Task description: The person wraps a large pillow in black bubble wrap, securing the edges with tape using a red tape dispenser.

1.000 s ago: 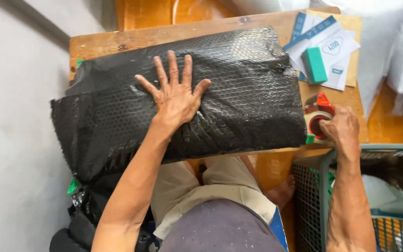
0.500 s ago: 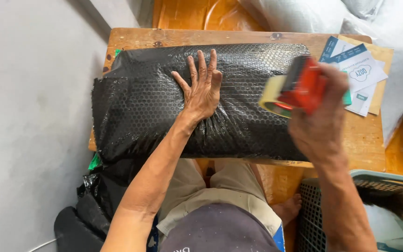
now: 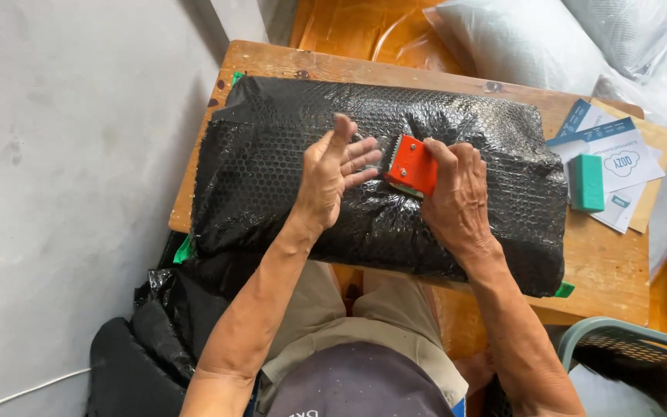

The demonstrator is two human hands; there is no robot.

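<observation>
A bulky parcel wrapped in black bubble wrap (image 3: 380,177) lies across a small wooden surface (image 3: 604,270) and covers most of it; its near edge overhangs the surface edge above the person's lap. The right hand (image 3: 457,205) is curled shut around a red tape dispenser (image 3: 412,166) and presses it down on the top middle of the parcel. Just left of the dispenser, the left hand (image 3: 333,174) rests on the wrap with fingers extended and loosely spread, thumb raised; it grips nothing. Its fingertips lie close to the dispenser's toothed front edge.

Right of the parcel, apart from it, a green block (image 3: 587,182) sits on a stack of printed cards (image 3: 619,166). Beyond the parcel lie pale bubble-wrapped bundles (image 3: 519,38); near the person's right side is a grey-green basket (image 3: 627,347).

Risks, as judged from this arrangement: the fingertips of the left hand may meet the cutting teeth if the dispenser is drawn leftward. The soft wrap may bunch under pressure, so that tape creases or fails to stick. The overhanging parcel may slide toward the lap if pushed hard.
</observation>
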